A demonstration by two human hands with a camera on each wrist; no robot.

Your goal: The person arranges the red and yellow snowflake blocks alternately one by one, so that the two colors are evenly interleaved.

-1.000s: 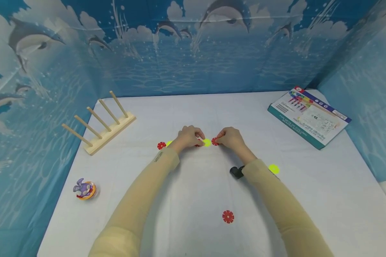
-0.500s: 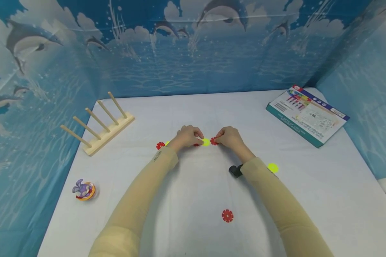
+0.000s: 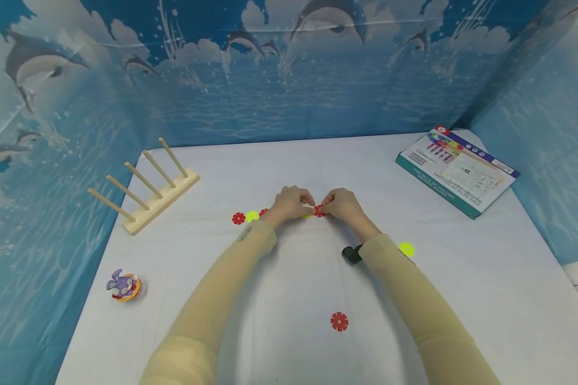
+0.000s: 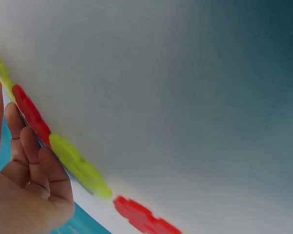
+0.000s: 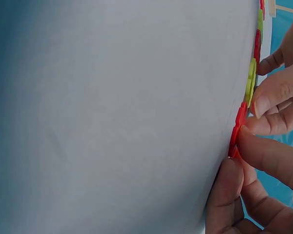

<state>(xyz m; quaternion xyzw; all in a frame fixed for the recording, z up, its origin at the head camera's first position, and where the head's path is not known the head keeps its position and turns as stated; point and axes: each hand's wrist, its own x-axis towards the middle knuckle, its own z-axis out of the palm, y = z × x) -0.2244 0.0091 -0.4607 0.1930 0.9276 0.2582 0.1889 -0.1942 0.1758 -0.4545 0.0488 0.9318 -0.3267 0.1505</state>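
My right hand (image 3: 345, 206) pinches a red flower-shaped disc (image 5: 238, 124) between thumb and fingers. It stands on edge at the right end of a row of interlocking discs. My left hand (image 3: 291, 204) is just beside it, thumb and forefinger at the end of the neighbouring yellow disc (image 5: 251, 83), close against the red one. Further left in the row come a red disc (image 4: 31, 114), another yellow disc (image 4: 80, 168) and a red disc (image 4: 144, 217) at the far end. My left hand hides part of the row in the head view.
A wooden stand with several pegs (image 3: 161, 199) is at the back left, a box (image 3: 457, 171) at the back right. A purple toy (image 3: 123, 285) sits front left. A loose red disc (image 3: 339, 321) lies in front, and a yellow disc (image 3: 407, 249) beside the right sleeve.
My left hand has shifted right along the row towards the right hand, uncovering a red disc behind it. The right hand stays on its red disc. The head view has shifted slightly.
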